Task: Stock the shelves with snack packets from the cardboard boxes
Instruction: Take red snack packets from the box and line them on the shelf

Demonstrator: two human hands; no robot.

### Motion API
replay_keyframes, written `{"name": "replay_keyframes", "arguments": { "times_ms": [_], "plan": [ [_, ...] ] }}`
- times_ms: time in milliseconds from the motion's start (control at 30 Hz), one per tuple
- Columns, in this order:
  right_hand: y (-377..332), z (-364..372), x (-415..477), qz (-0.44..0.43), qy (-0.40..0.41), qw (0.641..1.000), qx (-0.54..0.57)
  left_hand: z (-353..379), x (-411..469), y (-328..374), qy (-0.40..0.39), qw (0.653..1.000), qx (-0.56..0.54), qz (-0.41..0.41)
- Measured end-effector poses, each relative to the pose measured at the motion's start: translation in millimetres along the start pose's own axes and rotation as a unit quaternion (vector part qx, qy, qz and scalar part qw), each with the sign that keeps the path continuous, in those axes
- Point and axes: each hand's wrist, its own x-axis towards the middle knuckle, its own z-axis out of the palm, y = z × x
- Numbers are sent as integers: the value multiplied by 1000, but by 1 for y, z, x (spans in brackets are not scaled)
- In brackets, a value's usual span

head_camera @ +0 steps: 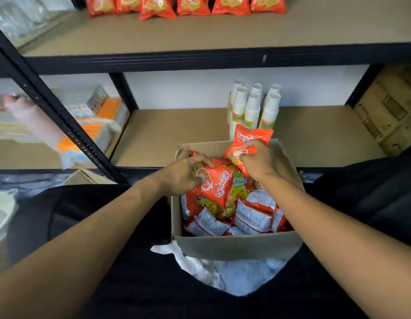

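A packet is held in each hand at the cardboard box point(234, 248), which stands open between the person's legs, in front of the lower shelf point(176, 134). The left hand point(185, 174) is curled round the top of one orange packet point(217, 185) that lies partly on the heap in the box. A second orange packet point(252, 137) is pinched at its lower half by the right hand point(263, 162) and is raised above the far rim. Many more packets point(252, 215), some with pale backs showing, lie in the box. A row of matching packets point(190, 5) is carried at the back of the upper shelf point(199, 38), with bare board in front, so both packets are judged to be meant for that row. A light grip is advised, since puffed bags with brittle contents are easily crushed. Each packet should be drawn straight up, so that its neighbours are not dragged over the rim. On the shelf they are best set upright, printed face forward, touching the row. The stacked paper cups point(252, 107) behind the box should be kept clear of.
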Motion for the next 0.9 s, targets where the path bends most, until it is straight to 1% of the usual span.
{"name": "replay_keyframes", "arguments": {
  "times_ms": [67,167,267,400,567,733,800,900],
  "plan": [
    [-19,-15,-2,-40,-4,999,12,-22,-9,14,23,999,-22,-7],
    [-52,-37,0,-99,-10,995,18,-52,-19,34,80,995,-51,-29],
    [-87,-54,2,-147,-34,988,22,-75,-26,45,165,979,-117,-13],
    [-141,-66,2,-198,-43,979,29,-112,-31,54,249,952,-178,3],
    [-203,-65,9,-252,-38,965,63,-164,-37,53,389,909,-151,16],
    [-251,-50,24,-280,-45,955,89,-217,-37,24,518,842,-148,-18],
    [-266,-38,31,-291,-55,951,94,-233,-36,13,545,824,-153,-19],
    [-288,-15,44,-300,-75,944,111,-250,-32,1,550,820,-160,-6]
  ]
}}
